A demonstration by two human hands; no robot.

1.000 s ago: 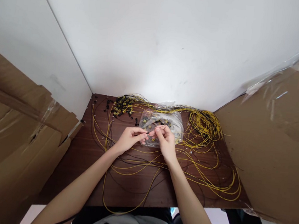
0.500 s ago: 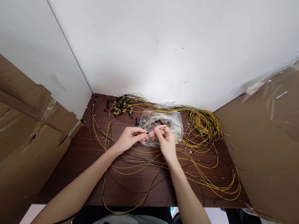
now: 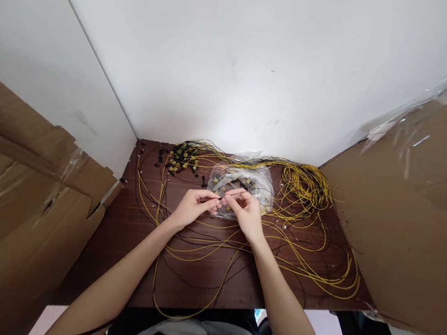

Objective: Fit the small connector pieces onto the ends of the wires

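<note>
Head view, hands: our left hand [image 3: 193, 207] and right hand [image 3: 247, 214] meet fingertip to fingertip, both pinched on a thin dark wire [image 3: 225, 198].
Head view, wire: held just above the clear plastic bag [image 3: 261, 185] of small parts.
Head view, table [image 3: 120, 242]: yellow wires [image 3: 305, 184] coiled all around; cardboard [image 3: 411, 208] on both sides.

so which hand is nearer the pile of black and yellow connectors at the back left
Left. The left hand sits just in front of the connector pile; the right hand is further right, in front of the plastic bag.
</note>
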